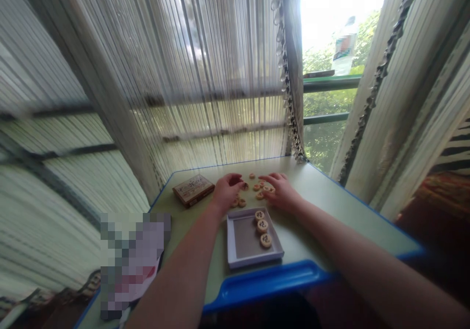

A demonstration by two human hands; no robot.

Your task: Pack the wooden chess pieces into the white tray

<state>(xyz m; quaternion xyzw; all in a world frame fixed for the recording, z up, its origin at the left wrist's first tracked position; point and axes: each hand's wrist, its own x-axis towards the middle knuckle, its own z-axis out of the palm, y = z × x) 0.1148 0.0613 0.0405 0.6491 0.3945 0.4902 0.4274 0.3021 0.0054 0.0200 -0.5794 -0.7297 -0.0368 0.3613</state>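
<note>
One printed box (193, 190) lies near the left hand (225, 191)

Discs (266, 241): wood-like, smooth. Open box (244, 240): card-like, matt. Printed box (193, 189): card-like. Surface (341, 204): smooth, slight sheen. Blue trough (271, 279): plastic, glossy. Curtain (220, 50): cloth, stringy.

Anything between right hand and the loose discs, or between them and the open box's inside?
Nothing visible between the right hand and the loose discs; it is right beside them. Between discs and open box, only the box's low far wall.
</note>
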